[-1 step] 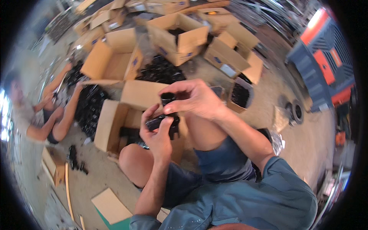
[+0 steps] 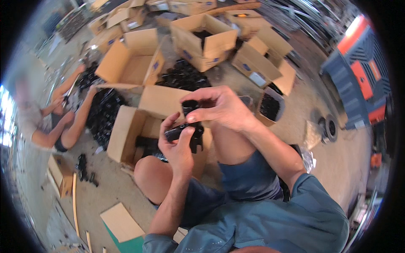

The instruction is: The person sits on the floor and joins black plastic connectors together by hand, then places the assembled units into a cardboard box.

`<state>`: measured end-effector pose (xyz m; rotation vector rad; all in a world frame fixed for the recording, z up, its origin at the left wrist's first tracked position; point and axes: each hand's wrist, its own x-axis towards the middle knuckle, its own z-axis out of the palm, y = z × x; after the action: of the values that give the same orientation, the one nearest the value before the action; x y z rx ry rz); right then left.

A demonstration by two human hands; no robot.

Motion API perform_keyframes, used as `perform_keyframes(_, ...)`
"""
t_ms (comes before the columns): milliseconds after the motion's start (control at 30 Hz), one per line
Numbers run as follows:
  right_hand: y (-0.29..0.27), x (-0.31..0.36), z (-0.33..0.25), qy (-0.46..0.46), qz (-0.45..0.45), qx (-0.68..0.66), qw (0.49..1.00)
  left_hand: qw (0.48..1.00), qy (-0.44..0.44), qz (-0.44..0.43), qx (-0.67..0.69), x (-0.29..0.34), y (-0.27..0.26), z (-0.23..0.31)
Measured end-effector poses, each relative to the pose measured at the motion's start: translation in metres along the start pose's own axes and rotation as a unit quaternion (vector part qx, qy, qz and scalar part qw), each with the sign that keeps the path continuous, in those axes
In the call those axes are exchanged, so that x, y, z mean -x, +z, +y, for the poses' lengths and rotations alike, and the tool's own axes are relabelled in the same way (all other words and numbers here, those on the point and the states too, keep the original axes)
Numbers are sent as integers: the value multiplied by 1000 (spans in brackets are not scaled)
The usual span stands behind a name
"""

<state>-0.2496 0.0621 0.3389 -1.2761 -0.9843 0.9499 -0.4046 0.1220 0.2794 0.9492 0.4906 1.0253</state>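
Note:
Both my hands are raised over an open cardboard box (image 2: 122, 130) between my knees. In my left hand (image 2: 179, 158) is a glossy black tubular part (image 2: 180, 132), gripped between thumb and fingers; a notched end shows below it. My right hand (image 2: 225, 110) pinches a short black cylinder (image 2: 190, 106) upright against that part. Whether the two are one piece or separate I cannot tell. More dark tubular parts (image 2: 145, 142) lie in the box under my hands.
Piles of black parts (image 2: 103, 116) lie on the floor, with open cardboard boxes (image 2: 202, 42) behind. At the left a co-worker (image 2: 42, 122) sits low. Right of me are a bin of black pieces (image 2: 270, 106), dark rings (image 2: 329, 128) and an orange-and-grey machine (image 2: 358, 76).
The whole view has shifted a little, so the surroundings sit slightly further right. My hands keep the same hold on the black parts.

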Motion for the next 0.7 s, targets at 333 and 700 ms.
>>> perform_keyframes(333, 26, -4, 2, 6, 22, -4, 1000, 989, 66, 83, -102, 13, -4, 24)
perform_keyframes(700, 24, 3, 7, -7, 4, -39, 999, 998, 11, 34, -59, 16, -10, 18)
